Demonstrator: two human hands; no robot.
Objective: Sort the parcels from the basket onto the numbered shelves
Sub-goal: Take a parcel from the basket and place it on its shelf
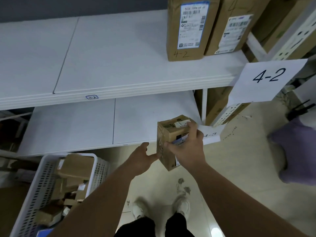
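Parcels (75, 170) crowd the basket (100, 170); right hand (188, 149) grips a taped, labelled, seemingly scuffed box (168, 134), left hand (142, 159) loosely spread beside it.

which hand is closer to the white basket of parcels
Left. The left hand hovers just right of the white basket; the right hand is farther right, gripping a small cardboard parcel.

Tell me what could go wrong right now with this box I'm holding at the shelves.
The right hand alone grips the small box, held past the lower shelf edge; the left hand only touches it, so it might drop. Its shelf number isn't readable here, so it could be misplaced between 4-2 sign and 4-3 sign.
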